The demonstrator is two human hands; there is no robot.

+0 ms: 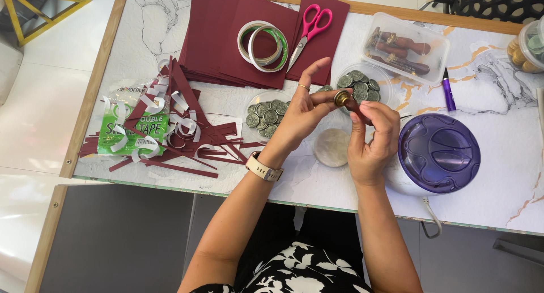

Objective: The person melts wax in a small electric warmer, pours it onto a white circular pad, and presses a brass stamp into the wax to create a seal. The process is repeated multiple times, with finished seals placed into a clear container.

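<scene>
So the table (170, 21) has a white marble-look top with a wooden edge, and it's pretty cluttered. Far side has a stack of dark red paper sheets (226, 38), with two tape rolls (262, 45) and pink-handled scissors (309, 32) on top. On the left sit red paper scraps (187, 140) mixed with white backing strips over a green tape packet (133, 134). In the middle are two clear dishes of greenish wax seals (263, 114), plus a round pale pad (331, 147). To the right: a clear box of wooden-handled stamps (405, 46), a purple pen (447, 89) and a round purple-lidded appliance (439, 152).
</scene>
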